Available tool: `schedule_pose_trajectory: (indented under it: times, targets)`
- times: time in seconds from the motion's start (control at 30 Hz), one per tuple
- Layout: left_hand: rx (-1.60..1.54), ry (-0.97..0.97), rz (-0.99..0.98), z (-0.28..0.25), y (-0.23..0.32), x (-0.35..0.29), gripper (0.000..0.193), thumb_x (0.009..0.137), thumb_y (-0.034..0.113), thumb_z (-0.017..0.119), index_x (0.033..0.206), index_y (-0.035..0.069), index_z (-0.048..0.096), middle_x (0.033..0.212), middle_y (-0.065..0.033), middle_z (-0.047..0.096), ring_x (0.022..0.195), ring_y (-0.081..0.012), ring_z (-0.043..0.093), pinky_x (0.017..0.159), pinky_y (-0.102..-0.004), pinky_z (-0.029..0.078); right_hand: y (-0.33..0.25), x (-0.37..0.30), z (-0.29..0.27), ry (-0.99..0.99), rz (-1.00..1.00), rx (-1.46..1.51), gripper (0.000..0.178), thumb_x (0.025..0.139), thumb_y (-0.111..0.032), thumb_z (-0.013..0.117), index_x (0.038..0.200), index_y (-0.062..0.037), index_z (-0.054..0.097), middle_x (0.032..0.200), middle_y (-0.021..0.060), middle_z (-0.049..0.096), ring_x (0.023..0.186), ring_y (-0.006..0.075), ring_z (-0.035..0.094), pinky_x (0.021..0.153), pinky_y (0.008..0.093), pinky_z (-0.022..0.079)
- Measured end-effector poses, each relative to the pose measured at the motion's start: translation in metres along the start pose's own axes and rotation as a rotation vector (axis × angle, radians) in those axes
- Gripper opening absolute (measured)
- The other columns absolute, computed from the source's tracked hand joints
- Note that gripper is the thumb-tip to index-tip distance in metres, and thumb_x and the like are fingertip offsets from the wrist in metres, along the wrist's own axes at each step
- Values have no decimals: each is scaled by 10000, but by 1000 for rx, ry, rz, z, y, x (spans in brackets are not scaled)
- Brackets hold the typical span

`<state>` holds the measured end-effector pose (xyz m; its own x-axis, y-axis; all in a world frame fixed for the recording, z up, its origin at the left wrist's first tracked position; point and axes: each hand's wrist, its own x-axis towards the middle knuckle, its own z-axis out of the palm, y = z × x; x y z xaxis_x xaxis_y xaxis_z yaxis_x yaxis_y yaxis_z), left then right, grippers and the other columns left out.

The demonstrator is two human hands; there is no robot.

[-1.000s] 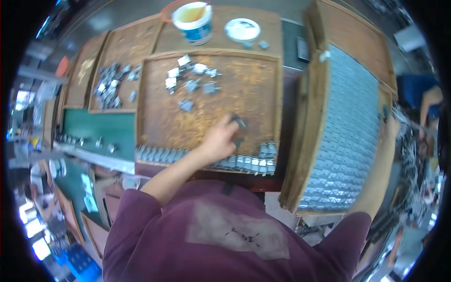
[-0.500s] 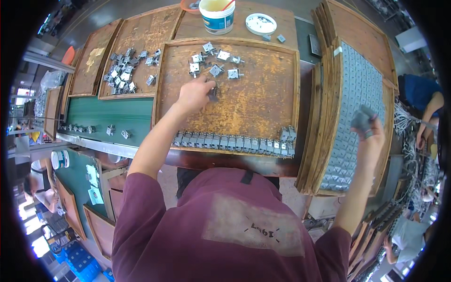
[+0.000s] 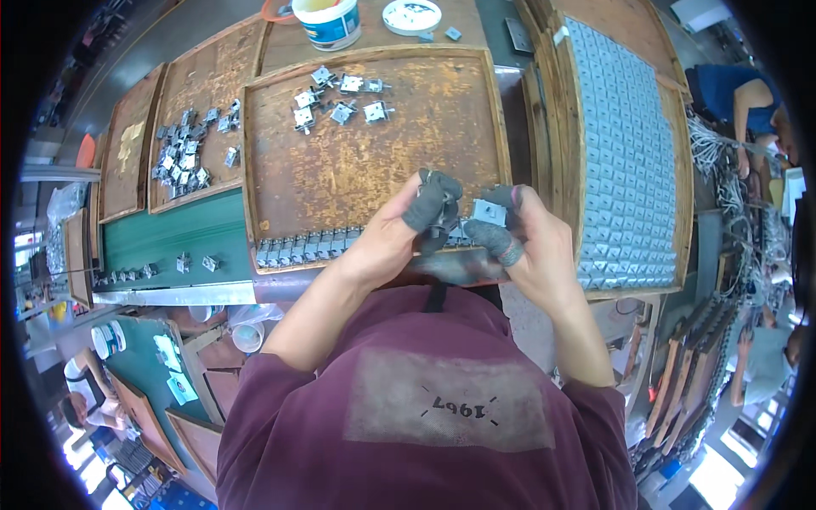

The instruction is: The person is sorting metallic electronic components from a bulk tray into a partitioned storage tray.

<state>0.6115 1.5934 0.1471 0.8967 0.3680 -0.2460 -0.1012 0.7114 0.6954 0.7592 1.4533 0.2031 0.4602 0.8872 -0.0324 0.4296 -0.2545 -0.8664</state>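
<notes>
**Ana:** Metal part [image 3: 490, 212] first, the small square silver one pinched in the right hand [image 3: 531, 246]. See it, up in front of the chest, over the near edge of the wooden tray [image 3: 374, 161]?

**Ben:** Yes. Grey fingertip covers [image 3: 495, 239] on the right hand close around its lower corner. The left hand [image 3: 399, 234] comes in from the other side, its covered thumb and forefinger bent over something dark between the two hands. I cannot tell whether that is a second piece or only the finger covers.

**Ana:** So both hands are clenched, the right on the part, the left on whatever meets it?

**Ben:** The right certainly grasps the part. The left is closed tight, but what it grips is hidden.

**Ana:** How would it handle, do you think?

**Ben:** Stamped sheet metal by the look of it: stiff, light, not fragile, probably with sharp edges. The covers suggest that too, and bare metal may be slippery. I would hold it by the edges or a corner, as the right hand does, leaving the flat face free.

**Ana:** And around it?

**Ben:** A row of finished parts [image 3: 310, 249] stands along the tray's near rim, just below the hands. Loose parts [image 3: 340, 93] lie scattered at the far end. A full rack of the same pieces [image 3: 625, 161] leans to the right, and a white tub [image 3: 327, 21] sits beyond the tray.
</notes>
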Motion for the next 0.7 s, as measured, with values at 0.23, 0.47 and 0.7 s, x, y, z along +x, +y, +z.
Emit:
schedule_pose_trajectory:
  times: [0.23, 0.47, 0.7]
  targets:
    - [406, -46, 170, 3, 8, -12, 304, 915, 84, 648, 1215, 78, 596, 1095, -11, 619, 1090, -119, 560, 909, -285, 458, -2, -11, -6, 67, -232, -214, 300, 792, -120, 757, 998, 13, 584, 878, 160, 602, 791, 351, 654, 655, 392, 522]
    - [956, -93, 377, 14, 3, -11, 500, 775, -93, 534, 1263, 8, 586, 1196, -119, 601, 1116, -250, 592, 960, -330, 465, -1, -15, -2, 155, -419, -564, 298, 674, 25, 711, 957, 23, 617, 904, 148, 593, 787, 347, 629, 644, 401, 514]
    - [436, 46, 150, 23, -11, -5, 484, 870, -84, 553, 1344, 13, 554, 1250, -85, 592, 1169, -201, 573, 1002, -306, 446, 24, -11, 10, 209, -426, -551, 295, 669, 24, 706, 949, 36, 616, 910, 159, 602, 793, 354, 633, 652, 416, 518]
